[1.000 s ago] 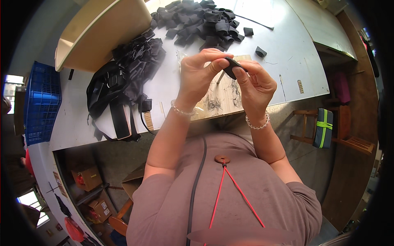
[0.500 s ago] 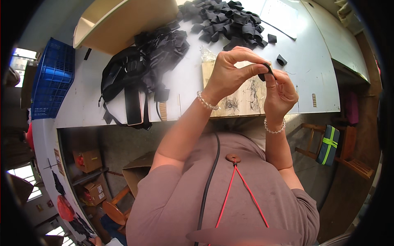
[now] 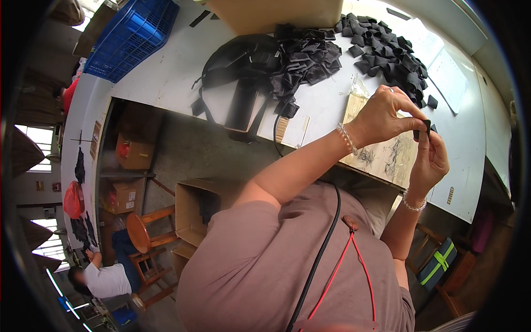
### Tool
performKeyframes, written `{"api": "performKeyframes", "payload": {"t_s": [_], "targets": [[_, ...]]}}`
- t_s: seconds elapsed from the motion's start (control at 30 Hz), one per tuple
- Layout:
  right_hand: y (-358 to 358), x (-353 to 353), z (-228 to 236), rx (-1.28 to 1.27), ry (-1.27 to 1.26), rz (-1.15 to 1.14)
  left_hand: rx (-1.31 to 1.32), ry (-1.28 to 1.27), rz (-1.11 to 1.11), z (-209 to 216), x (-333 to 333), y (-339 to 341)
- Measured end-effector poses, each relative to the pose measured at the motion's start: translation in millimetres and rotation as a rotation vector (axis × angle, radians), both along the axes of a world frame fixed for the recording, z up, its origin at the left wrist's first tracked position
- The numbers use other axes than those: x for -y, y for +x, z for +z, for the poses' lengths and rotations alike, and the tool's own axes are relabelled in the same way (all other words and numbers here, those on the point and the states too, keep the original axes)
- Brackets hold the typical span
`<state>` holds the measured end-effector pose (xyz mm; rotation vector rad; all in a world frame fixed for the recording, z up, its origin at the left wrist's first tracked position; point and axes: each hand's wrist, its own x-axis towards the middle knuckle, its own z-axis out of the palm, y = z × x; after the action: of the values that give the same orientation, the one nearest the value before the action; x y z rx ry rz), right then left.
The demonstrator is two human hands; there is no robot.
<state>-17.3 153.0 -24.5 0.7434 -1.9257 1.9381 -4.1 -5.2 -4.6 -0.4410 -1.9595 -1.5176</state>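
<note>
Between the fingertips of both hands I hold a small black piece of folded fabric (image 3: 425,129). My left hand (image 3: 391,112) pinches its upper end, and my right hand (image 3: 431,161) grips it from below. Both hands hover above a wooden board (image 3: 408,165) that has dark thread scraps scattered on it. Past my hands lies a heap of similar black folded pieces (image 3: 387,54), with one loose piece (image 3: 432,102) beside it. Left of that is a pile of shiny black fabric pieces (image 3: 311,60).
A black bag (image 3: 237,60) and a phone (image 3: 242,108) lie at the table's front edge. A blue crate (image 3: 128,43) stands far left. Below are an open cardboard box (image 3: 189,213) and a wooden stool (image 3: 138,232). Another person (image 3: 109,281) sits at lower left.
The view has swung to the left, so the table, board and hands appear further right and tilted. Both hands still hold the black fabric piece. The seated person has come into view.
</note>
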Motion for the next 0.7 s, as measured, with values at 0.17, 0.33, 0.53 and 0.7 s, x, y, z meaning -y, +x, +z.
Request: {"api": "performKeyframes", "payload": {"t_s": [0.17,0.33,0.53,0.7], "targets": [[-1.7,-11.7,18.4,-0.023,0.204,0.009,0.213,-0.048,-0.038,3.3,4.1,7.8],[-0.4,5.6,20.1,-0.027,0.131,-0.006,0.161,0.003,-0.015,7.7,13.3,14.3],[-1.1,6.7,15.9,-0.047,0.065,-0.027,0.119,-0.094,-0.048,14.5,9.1,3.5],[1.1,9.1,26.3,-0.096,0.061,-0.055,0.134,-0.006,-0.064,6.5,10.3,2.3]]}}
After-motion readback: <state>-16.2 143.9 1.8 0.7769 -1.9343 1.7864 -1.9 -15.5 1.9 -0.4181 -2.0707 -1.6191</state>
